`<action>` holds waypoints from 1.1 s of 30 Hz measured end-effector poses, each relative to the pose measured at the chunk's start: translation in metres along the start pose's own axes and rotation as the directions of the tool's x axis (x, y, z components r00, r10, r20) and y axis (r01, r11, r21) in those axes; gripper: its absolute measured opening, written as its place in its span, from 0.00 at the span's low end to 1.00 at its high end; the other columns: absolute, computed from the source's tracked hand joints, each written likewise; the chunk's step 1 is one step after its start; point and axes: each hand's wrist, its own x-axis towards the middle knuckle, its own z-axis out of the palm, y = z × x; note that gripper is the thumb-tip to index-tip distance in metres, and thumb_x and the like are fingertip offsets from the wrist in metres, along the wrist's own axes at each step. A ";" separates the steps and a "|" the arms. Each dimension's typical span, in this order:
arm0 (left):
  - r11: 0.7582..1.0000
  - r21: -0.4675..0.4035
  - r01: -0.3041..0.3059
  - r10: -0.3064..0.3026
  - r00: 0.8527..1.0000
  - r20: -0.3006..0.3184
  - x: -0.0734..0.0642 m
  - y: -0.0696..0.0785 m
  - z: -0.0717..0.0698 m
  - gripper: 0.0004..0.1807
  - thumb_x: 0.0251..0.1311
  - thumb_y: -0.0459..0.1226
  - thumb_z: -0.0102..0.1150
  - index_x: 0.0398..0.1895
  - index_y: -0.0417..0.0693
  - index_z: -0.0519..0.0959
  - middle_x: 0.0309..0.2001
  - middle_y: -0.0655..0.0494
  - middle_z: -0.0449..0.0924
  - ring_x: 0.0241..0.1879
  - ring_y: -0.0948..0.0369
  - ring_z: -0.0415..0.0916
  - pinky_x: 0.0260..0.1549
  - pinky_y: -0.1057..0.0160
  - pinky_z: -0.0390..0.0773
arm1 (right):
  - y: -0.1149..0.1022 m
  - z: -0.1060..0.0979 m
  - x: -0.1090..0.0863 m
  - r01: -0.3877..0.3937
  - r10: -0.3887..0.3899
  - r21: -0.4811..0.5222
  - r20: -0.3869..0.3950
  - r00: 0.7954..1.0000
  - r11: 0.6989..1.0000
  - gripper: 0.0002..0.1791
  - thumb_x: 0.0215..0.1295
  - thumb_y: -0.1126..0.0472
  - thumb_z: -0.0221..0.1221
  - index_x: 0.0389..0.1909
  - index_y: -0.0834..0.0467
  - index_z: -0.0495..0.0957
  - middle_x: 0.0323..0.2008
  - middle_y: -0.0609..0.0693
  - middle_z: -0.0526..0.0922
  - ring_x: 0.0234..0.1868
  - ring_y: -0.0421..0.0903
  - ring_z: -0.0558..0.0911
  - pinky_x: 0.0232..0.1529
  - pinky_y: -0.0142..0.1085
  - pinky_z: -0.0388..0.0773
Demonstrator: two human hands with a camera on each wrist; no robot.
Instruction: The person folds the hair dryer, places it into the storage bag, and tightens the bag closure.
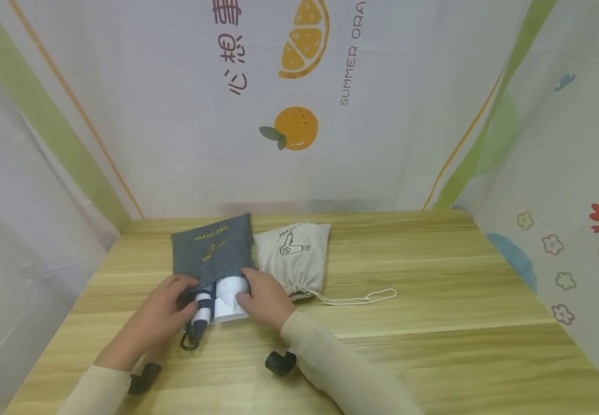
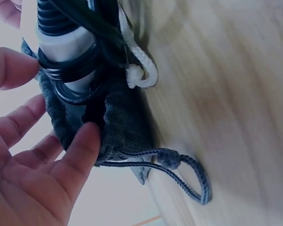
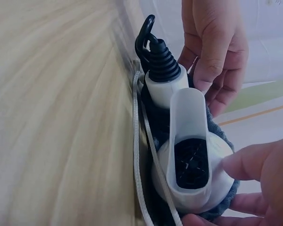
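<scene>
A white hair dryer (image 1: 230, 302) lies partly inside a dark grey drawstring bag (image 1: 226, 245), its flat nozzle (image 3: 191, 143) and handle end (image 3: 166, 89) sticking out at the mouth. Black cord (image 2: 68, 70) is wound round the handle. With one finger inside the opening and others outside, my left hand (image 1: 161, 311) pinches the bag's rim beside the handle. My right hand (image 1: 267, 297) grips the dryer's wide end through the bag, thumb on the white casing and fingers under the cloth.
A beige drawstring bag (image 1: 306, 262) with a hair dryer print lies just right of the grey one, its pale cord (image 1: 353, 301) trailing rightward. Black pieces (image 1: 281, 363) show by both wrists. A white printed curtain (image 1: 190, 161) stands behind the wooden table (image 1: 434, 323).
</scene>
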 end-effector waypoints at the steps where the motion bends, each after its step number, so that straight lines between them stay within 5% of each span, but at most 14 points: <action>1: 1.000 0.008 -0.005 0.005 1.000 0.000 0.000 0.000 0.000 0.18 0.54 0.28 0.65 0.49 0.30 0.78 0.51 0.38 0.76 0.52 0.40 0.75 0.50 0.41 0.76 | 0.000 0.000 0.000 0.003 -0.003 0.000 -0.004 1.000 1.000 0.28 0.66 0.59 0.57 0.66 0.65 0.70 0.62 0.57 0.77 0.64 0.52 0.75 0.64 0.38 0.68; 10: 0.997 0.069 -0.044 0.047 0.997 -0.055 -0.004 0.005 0.000 0.22 0.51 0.32 0.70 0.48 0.32 0.79 0.50 0.39 0.75 0.50 0.41 0.76 0.50 0.40 0.75 | 0.000 -0.001 -0.004 0.037 -0.037 -0.096 0.001 0.999 0.995 0.30 0.61 0.56 0.65 0.63 0.63 0.72 0.54 0.55 0.81 0.54 0.49 0.80 0.55 0.37 0.76; 18: 0.989 0.121 -0.081 0.078 0.997 0.028 -0.008 0.008 -0.002 0.29 0.47 0.41 0.76 0.50 0.33 0.79 0.51 0.40 0.75 0.48 0.44 0.78 0.46 0.42 0.78 | 0.001 -0.003 -0.003 0.043 -0.039 -0.132 0.029 0.999 0.990 0.29 0.56 0.50 0.69 0.55 0.59 0.75 0.39 0.50 0.82 0.36 0.43 0.79 0.37 0.34 0.77; 26: 0.990 0.131 -0.042 0.031 0.996 0.082 -0.009 0.009 0.000 0.32 0.48 0.42 0.75 0.54 0.33 0.77 0.53 0.38 0.73 0.50 0.42 0.76 0.50 0.41 0.77 | -0.001 -0.003 -0.001 0.028 -0.024 -0.042 0.090 0.996 0.999 0.37 0.63 0.53 0.64 0.70 0.63 0.66 0.64 0.55 0.74 0.64 0.48 0.74 0.63 0.37 0.70; 33: 0.989 0.144 -0.045 0.031 0.995 0.097 -0.009 0.009 0.002 0.33 0.49 0.43 0.73 0.56 0.34 0.77 0.54 0.38 0.73 0.52 0.41 0.75 0.51 0.39 0.75 | -0.001 -0.001 -0.001 0.012 -0.010 -0.014 0.095 0.995 1.000 0.35 0.64 0.57 0.62 0.70 0.63 0.66 0.64 0.56 0.75 0.64 0.49 0.74 0.64 0.37 0.69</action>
